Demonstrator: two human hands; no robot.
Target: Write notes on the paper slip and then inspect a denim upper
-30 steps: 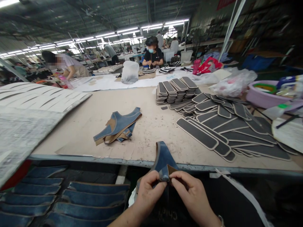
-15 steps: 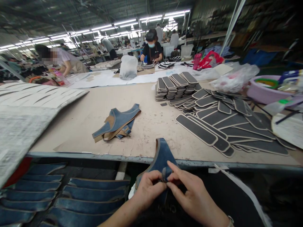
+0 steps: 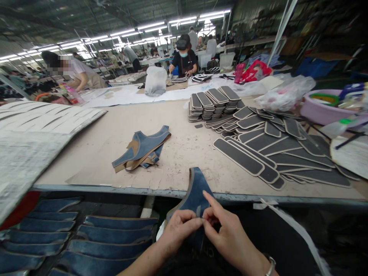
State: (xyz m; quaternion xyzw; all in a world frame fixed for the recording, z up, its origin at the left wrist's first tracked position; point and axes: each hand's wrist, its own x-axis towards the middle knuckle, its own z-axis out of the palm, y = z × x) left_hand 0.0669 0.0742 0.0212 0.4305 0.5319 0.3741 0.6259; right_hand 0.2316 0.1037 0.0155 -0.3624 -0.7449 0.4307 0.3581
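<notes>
A blue leather piece with a tan edge (image 3: pixel 195 186) rises from my lap past the table's front edge. My left hand (image 3: pixel 179 230) is closed on its lower part, thumb and forefinger pinched together. Against those fingertips, my right hand (image 3: pixel 225 230) pinches the same piece, its forefinger stretched along the blue surface. The fingers hide the exact spot between them. On the table (image 3: pixel 94 153), left of centre, a small heap of blue and brown leather pieces (image 3: pixel 143 147) lies apart from both hands.
Dark, pale-edged pads (image 3: pixel 258 142) lie stacked and spread at right. Blue strips (image 3: pixel 112 234) lie in rows at lower left, below white sheets (image 3: pixel 34 134). A purple basin (image 3: pixel 322 111) is at far right. Across the table a masked person (image 3: pixel 185 61) works; another bends at left.
Both hands remain at the blue piece, with their fingertips now pressed closer together. My right hand and wrist have shifted slightly. The person across has moved a hand a little.
</notes>
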